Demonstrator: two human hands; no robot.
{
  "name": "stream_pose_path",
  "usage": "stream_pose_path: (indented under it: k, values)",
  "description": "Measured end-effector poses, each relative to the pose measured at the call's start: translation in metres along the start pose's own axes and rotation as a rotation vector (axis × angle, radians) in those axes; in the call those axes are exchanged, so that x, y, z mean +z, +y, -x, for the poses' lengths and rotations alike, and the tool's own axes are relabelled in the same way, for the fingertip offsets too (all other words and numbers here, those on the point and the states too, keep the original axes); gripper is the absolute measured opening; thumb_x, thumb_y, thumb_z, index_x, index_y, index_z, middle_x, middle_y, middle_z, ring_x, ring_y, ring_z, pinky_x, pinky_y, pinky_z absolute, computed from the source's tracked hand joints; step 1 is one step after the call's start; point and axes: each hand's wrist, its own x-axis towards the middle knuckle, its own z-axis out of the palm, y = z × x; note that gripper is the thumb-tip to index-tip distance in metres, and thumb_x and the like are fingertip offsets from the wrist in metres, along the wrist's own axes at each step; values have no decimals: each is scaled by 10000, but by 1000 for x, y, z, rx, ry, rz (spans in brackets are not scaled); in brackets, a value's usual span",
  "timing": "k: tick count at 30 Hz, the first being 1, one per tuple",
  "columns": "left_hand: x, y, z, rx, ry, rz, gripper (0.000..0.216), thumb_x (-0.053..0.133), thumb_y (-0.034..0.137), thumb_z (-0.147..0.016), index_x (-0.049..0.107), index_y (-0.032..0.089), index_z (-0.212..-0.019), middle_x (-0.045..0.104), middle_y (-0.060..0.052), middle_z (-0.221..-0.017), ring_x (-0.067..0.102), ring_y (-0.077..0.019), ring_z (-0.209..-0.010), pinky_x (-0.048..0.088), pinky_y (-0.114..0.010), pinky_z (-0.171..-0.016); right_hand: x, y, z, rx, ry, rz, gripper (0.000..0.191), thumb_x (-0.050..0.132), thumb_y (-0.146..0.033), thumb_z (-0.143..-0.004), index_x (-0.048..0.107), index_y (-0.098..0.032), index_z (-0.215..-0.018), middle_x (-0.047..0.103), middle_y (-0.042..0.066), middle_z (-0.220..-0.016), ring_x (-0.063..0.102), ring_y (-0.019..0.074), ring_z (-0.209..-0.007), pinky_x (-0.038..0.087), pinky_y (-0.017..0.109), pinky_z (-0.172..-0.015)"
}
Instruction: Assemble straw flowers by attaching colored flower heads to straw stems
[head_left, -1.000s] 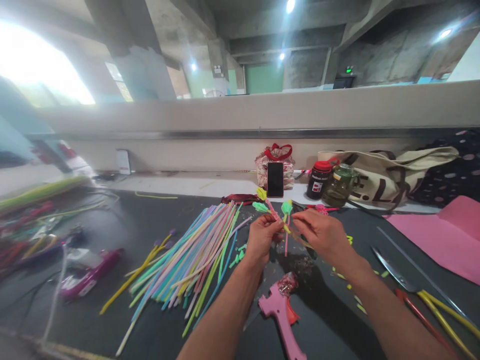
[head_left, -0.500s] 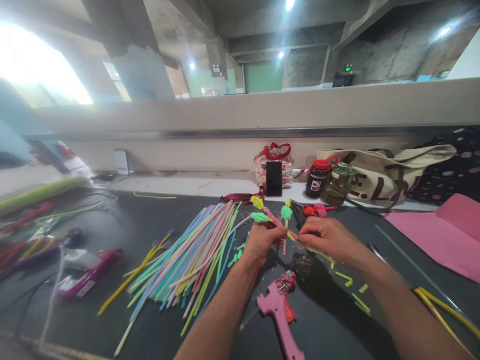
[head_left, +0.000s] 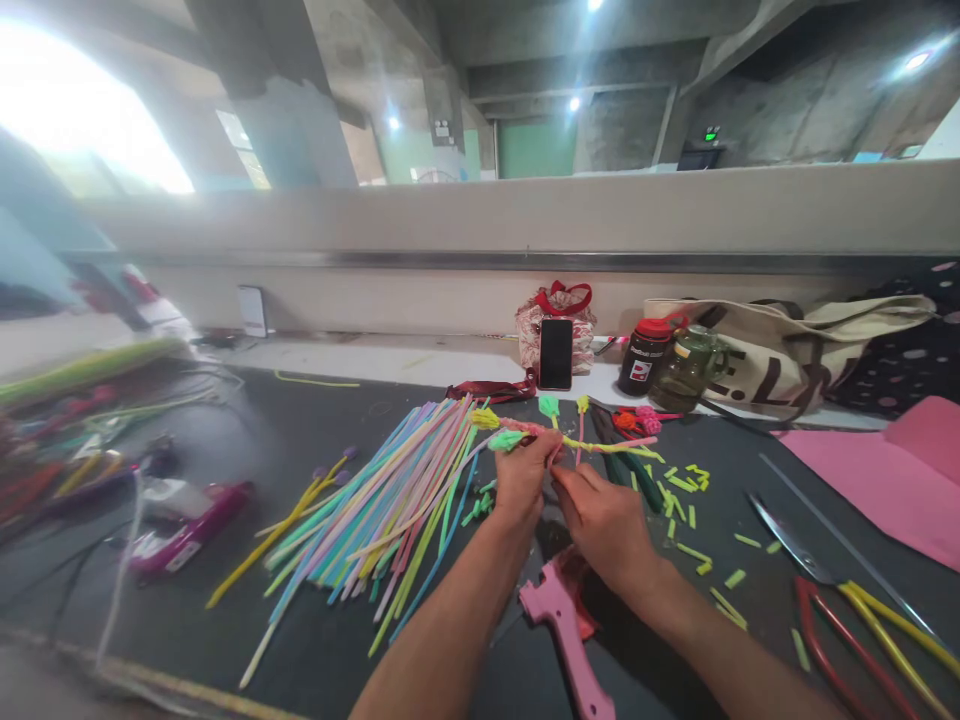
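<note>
My left hand is closed around a small bunch of pipe-cleaner stems with yellow and green tufted tips, held roughly level above the dark table. My right hand sits just right of and below the left, its fingers pinched at the same stems near the left thumb. A fan of pastel pipe cleaners lies on the table to the left of my hands. A pink glue gun lies under my right wrist.
Green cut bits litter the table to the right. Scissors and a pink sheet lie at the right. A phone, a jar, a bottle and bags stand at the back; another glue gun lies left.
My right hand has slid left and down along the stems to meet my left hand. The bunch has tipped from upright to nearly level, its long end pointing right.
</note>
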Motion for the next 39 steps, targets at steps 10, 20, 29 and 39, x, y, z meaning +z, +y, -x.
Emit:
stream_pose_path:
  k: [10, 20, 29, 39]
  values:
    - [-9, 8, -2, -280, -221, -27, 167, 692, 149, -446, 539, 122, -506, 541, 17, -518, 520, -87, -495, 442, -224, -531, 2, 57, -10, 408, -102, -519, 222, 466, -313, -764, 646, -184, -764, 618, -7, -594, 537, 128, -487, 401, 215, -436]
    - [-7, 0, 4, -137, -387, -308, 150, 654, 122, -485, 506, 150, -481, 489, 44, -458, 433, -76, -418, 347, -199, -430, -31, 76, -25, 458, -269, -566, 188, 515, -308, -706, 638, -166, -709, 563, -29, -519, 494, 102, -418, 368, 205, -413]
    - [-6, -2, 8, 350, -165, -505, 113, 605, 123, -557, 524, 190, -514, 510, 42, -541, 461, -94, -545, 350, -202, -592, -44, 42, -24, 203, -116, -290, 149, 514, -255, -755, 651, -211, -715, 625, -18, -636, 548, 115, -559, 373, 214, -509]
    - [-1, -2, -3, 2, -50, 14, 187, 640, 191, -525, 458, 163, -562, 471, 67, -519, 460, -65, -476, 390, -196, -499, -7, 18, -2, -97, 67, 179, 223, 433, -226, -844, 654, -205, -845, 616, 29, -628, 565, 122, -573, 324, 235, -534]
